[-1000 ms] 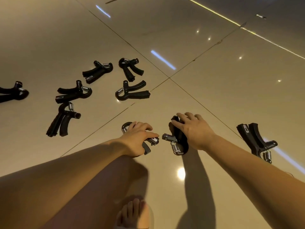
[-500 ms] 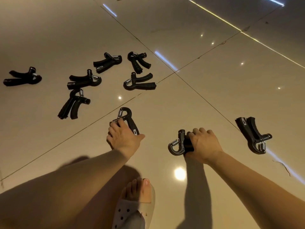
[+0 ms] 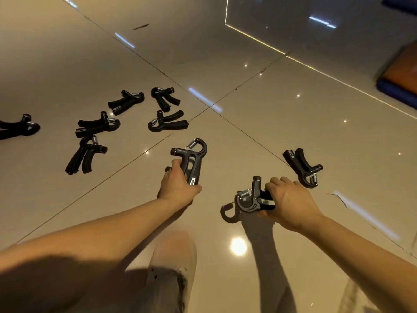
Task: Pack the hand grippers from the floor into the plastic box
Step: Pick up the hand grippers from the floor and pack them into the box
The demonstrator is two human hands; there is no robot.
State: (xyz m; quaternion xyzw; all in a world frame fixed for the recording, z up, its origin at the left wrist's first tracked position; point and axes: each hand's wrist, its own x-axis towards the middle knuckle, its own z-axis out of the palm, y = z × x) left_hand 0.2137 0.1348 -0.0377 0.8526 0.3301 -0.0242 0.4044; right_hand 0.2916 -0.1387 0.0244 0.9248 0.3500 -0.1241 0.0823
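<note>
Left grip [image 3: 178, 188]: clasping handles of one hand gripper [image 3: 194, 160]. Right grip [image 3: 288, 199]: clasping second hand gripper [image 3: 252, 201]. Seven loose hand grippers [image 3: 167, 124] scattered on floor [image 3: 293, 127].

Five hand grippers [image 3: 98, 126] cluster on the floor [image 3: 293, 114] at eleven o'clock from the left hand [image 3: 178, 187], a sixth gripper [image 3: 20, 126] beyond at ten. A lone gripper [image 3: 302, 167] lies at one o'clock from the right hand [image 3: 287, 203]; possibly a mat [image 3: 397, 86], far off at two.

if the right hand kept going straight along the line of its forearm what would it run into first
Most likely the black spring-loaded hand gripper gripped in the left hand; the right hand, carrying its own black gripper, points up-left at it. Heights unclear.
</note>
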